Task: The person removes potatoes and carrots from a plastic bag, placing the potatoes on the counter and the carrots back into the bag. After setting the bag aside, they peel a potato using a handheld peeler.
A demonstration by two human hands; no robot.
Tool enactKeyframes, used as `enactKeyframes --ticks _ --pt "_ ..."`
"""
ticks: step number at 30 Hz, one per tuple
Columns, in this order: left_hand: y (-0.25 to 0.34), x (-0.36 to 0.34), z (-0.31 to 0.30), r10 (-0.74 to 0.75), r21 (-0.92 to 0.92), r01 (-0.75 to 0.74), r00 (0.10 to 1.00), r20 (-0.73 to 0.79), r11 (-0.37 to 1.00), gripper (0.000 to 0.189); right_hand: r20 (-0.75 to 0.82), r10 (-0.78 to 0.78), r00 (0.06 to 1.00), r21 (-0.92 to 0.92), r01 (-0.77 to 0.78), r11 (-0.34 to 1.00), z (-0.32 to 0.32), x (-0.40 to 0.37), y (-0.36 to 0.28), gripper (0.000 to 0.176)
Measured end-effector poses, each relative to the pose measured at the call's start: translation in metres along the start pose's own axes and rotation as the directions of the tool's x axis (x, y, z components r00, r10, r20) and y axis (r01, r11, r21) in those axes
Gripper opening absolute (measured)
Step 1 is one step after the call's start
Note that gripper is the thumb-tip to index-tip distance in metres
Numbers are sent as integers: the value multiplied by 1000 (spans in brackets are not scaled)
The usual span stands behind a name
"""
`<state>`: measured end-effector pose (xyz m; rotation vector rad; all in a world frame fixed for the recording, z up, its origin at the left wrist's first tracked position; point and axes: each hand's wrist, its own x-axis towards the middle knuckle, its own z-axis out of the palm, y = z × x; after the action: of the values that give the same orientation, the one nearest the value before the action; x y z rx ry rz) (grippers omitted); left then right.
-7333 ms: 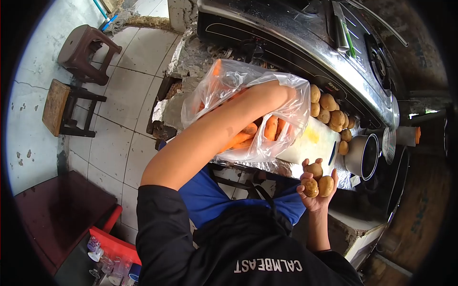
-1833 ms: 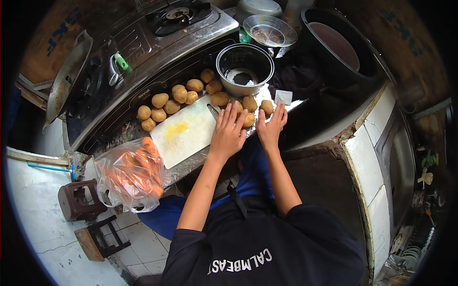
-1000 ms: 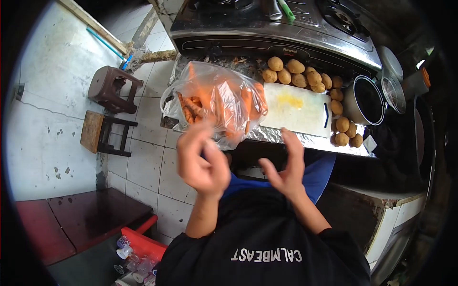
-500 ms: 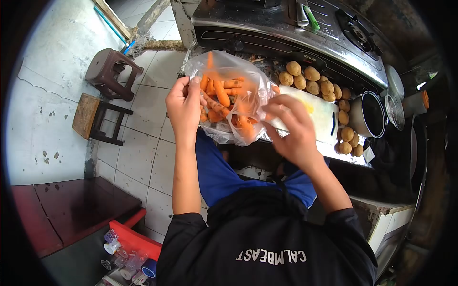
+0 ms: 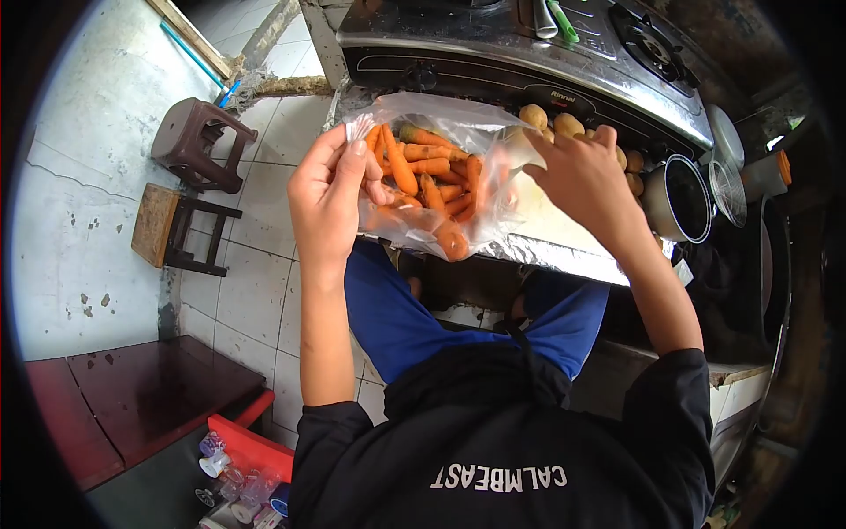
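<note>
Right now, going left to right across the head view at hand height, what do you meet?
brown plastic stool → left hand → plastic bag of carrots → right hand → metal pot → wire strainer

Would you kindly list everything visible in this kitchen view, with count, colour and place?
clear plastic bag: one, transparent, held open at the counter edge
orange carrots: many, inside the bag
tan potatoes: several, along the stove front
white rectangular cutting board: one, on the counter, partly behind the right hand
round metal pot: one, silver with a dark inside, right of the board
steel gas stove: one, silver, behind the bag
brown plastic stool: one, on the tiled floor
wooden stool: one, pale top and dark legs, beside the plastic one
left hand: pinches the bag's left rim
right hand: grips the bag's right rim
</note>
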<state>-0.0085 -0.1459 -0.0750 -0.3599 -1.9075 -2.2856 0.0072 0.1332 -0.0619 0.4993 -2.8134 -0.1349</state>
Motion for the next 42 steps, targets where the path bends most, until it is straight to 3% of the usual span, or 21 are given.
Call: enactKeyframes --ticks 1,2,4,5,6,10,11,16,20,24,26,28,30,32,35,42 --pt "5 1 5 -14 -55 15 1000 19 998 29 51 3 999 -23 -2 1000 -12 5 4 41" --pt "8 1 9 -30 -109 35 999 40 993 30 51 2 999 -24 -1 1000 -14 7 -2 41" --pt "11 2 16 -22 -102 30 997 72 994 31 189 179 966 46 -190 981 -19 6 -32 55" --pt "10 2 19 -16 -94 26 995 101 995 32 139 128 982 194 -153 969 -8 -1 -44 65" --pt "9 1 20 -19 -95 28 995 96 995 32 60 10 998 386 -33 922 -10 -5 -54 64" --pt "6 -2 16 -14 -144 31 993 115 989 33 -20 -137 990 149 139 979 25 -6 -18 25" --pt "7 -2 13 -11 -138 26 994 113 990 33 69 -135 988 99 128 987 23 -9 -4 16" --pt "10 -1 5 -11 -152 28 993 117 988 34 121 -292 949 87 283 955 -30 -4 35 16" --pt "19 -4 3 -16 -147 33 993 114 989 35 -1 -444 896 121 441 889 -83 7 39 14" --pt "28 -15 -3 10 -47 -8 999 33 999 41 4 -558 830 179 548 817 -103 9 24 20" --pt "27 -24 -18 16 -49 -12 997 75 999 42 66 -566 822 224 541 811 -98 -2 13 16" --pt "29 -33 -26 -16 -42 18 999 42 999 43 81 -560 825 262 524 810 -95 -8 9 12" --pt "32 -38 -38 -48 -146 45 999 -22 988 41 104 -571 814 387 496 777 -100 -6 5 12" --pt "30 -37 -47 -45 -136 44 999 -1 990 43 92 -582 808 411 502 761 -95 -6 3 14" --pt "27 -33 -51 15 -35 -10 992 129 999 45 -61 -616 785 518 553 653 -85 -2 -2 30" --pt "27 -16 -31 11 63 -19 991 132 998 46 -328 -480 814 465 581 668 -71 19 -7 31"
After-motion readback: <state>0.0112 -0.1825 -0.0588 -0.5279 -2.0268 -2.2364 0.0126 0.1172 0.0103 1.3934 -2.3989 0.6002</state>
